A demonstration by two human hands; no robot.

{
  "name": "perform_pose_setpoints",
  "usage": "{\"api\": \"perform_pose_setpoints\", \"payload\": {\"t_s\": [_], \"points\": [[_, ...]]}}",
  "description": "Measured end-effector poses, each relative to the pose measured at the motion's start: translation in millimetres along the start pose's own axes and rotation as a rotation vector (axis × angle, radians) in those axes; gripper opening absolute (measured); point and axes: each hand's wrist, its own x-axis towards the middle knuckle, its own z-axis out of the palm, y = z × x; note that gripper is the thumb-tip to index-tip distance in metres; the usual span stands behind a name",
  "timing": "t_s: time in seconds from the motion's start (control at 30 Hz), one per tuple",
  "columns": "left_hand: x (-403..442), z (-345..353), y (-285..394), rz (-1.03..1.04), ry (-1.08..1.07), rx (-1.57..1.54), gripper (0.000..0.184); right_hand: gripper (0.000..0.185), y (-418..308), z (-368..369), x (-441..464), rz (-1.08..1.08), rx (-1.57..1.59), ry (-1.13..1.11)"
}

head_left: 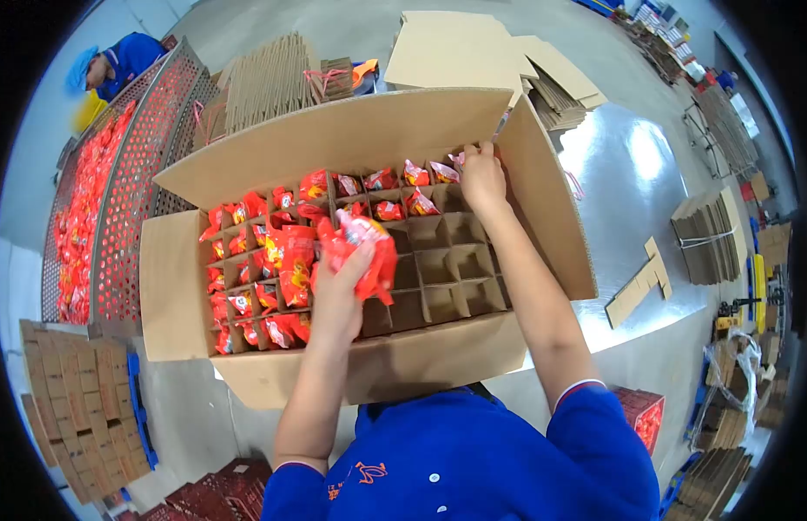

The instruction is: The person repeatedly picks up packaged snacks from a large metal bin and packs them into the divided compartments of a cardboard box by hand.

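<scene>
A large cardboard box (395, 352) stands open before me, split into small cells by a cardboard divider (434, 267). Red wrapped packets (295, 269) with yellow and white print fill the cells on the left and along the far rows. My left hand (338, 291) is closed around several red packets (368, 247), held above the middle of the box and slightly blurred. At the far right corner cell, my right hand (483, 181) reaches down with its fingers together. A packet (457, 160) shows just left of it; whatever its fingertips grip is hidden.
On the left, a perforated metal bin (143, 191) holds many red packets, with a person in a blue cap (117, 65) behind it. Flattened cartons (269, 82) stand beyond the box. A cardboard strip (639, 285) lies on the shiny metal table (633, 187) at right.
</scene>
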Motion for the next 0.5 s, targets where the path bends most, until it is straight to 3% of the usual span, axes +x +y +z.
{"api": "perform_pose_setpoints", "payload": {"t_s": [0.1, 0.17, 0.23, 0.3, 0.33, 0.4, 0.43, 0.47, 0.5], "points": [[12.3, 25.1, -29.6, -0.111, -0.084, -0.153, 0.033, 0.022, 4.1, 8.0, 11.3, 0.165, 0.271, 0.065], [15.0, 40.7, -37.8, -0.241, 0.081, -0.247, 0.035, 0.025, 11.1, 7.6, 5.9, 0.189, 0.274, 0.011], [18.5, 44.3, -43.5, -0.244, 0.044, -0.225, 0.034, 0.029, 11.7, 1.4, 5.2, 0.207, 0.276, -0.047], [20.6, 48.3, -46.5, -0.218, 0.085, -0.134, 0.034, 0.026, 12.8, -7.3, 10.9, 0.222, 0.102, -0.465], [23.8, 46.4, -45.7, -0.222, 0.083, -0.124, 0.034, 0.032, 4.9, -16.5, 5.0, 0.190, 0.056, -0.413], [33.6, 38.9, -50.7, -0.131, 0.070, -0.036, 0.036, 0.030, -19.1, -58.0, -31.8, -0.002, 0.125, 0.027], [34.1, 34.6, -56.8, -0.096, 0.068, -0.001, 0.038, 0.029, -29.3, -71.2, -46.1, -0.087, 0.364, 0.111], [37.9, 32.8, -61.8, 0.001, 0.098, 0.102, 0.040, 0.035, -30.0, -77.0, -56.3, -0.240, 0.674, -0.061], [36.4, 30.1, -64.7, -0.019, 0.096, 0.093, 0.040, 0.044, -28.5, -70.8, -72.4, -0.140, 0.986, -0.394]]}}
